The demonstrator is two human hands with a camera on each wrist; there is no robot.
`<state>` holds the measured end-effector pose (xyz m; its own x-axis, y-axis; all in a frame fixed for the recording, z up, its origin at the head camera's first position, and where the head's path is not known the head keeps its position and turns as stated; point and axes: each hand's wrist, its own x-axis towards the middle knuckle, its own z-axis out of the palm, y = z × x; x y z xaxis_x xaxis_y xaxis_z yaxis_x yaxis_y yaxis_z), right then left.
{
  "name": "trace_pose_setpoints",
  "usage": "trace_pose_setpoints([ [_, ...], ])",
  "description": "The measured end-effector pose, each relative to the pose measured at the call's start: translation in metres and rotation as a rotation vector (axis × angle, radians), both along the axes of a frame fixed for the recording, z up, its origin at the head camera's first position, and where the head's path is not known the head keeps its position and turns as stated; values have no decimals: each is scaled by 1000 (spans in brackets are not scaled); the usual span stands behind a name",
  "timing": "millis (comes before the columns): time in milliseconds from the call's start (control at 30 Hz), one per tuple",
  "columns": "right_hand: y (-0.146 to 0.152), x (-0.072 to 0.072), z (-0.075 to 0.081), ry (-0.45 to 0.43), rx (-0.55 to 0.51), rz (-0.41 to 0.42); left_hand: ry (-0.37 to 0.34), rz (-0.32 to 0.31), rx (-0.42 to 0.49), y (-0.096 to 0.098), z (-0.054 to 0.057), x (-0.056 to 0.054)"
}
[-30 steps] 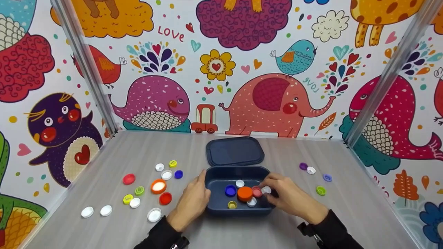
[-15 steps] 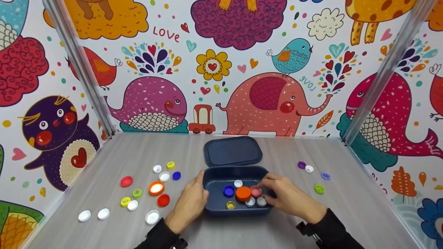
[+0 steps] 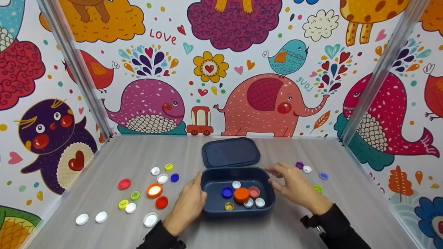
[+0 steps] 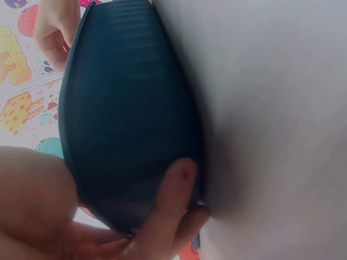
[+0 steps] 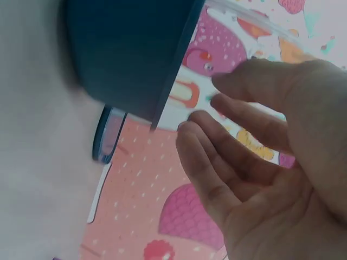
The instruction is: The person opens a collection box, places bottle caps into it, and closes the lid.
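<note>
A dark blue plastic box (image 3: 238, 211) stands at the middle of the table in the head view. Inside it lie an orange bottle cap (image 3: 241, 195), a blue cap (image 3: 227, 192), a pink cap (image 3: 254, 192), a small yellow cap (image 3: 229, 206) and several white caps, one white cap (image 3: 260, 202) nearest the right wall. My left hand (image 3: 188, 200) grips the box's left end; in the left wrist view its fingers (image 4: 173, 189) press the outer wall. Just off the box's right rim hovers my right hand (image 3: 296, 183), fingers apart and holding nothing, as the right wrist view confirms.
Behind the box lies its dark blue lid (image 3: 231, 152). Several loose caps are spread at the left, including a red cap (image 3: 161, 202) and an orange-rimmed cap (image 3: 154, 190). At the right are a purple cap (image 3: 299, 165), a lilac cap (image 3: 323, 176) and a partly hidden green cap (image 3: 317, 188).
My right hand has let go of a white cap inside the box and moved up and out over the right rim. My left hand has stayed on the box.
</note>
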<state>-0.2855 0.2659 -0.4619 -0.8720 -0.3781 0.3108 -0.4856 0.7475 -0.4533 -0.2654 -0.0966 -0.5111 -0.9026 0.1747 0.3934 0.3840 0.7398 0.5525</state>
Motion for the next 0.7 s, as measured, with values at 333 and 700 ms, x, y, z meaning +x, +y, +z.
trace_pose_setpoints([
  [333,61,-31,-16,13,-93,-202,3,-1,1,-1,0,0],
  [700,119,-42,-36,-217,-8,-371,-15,6,15,1,-1,0],
])
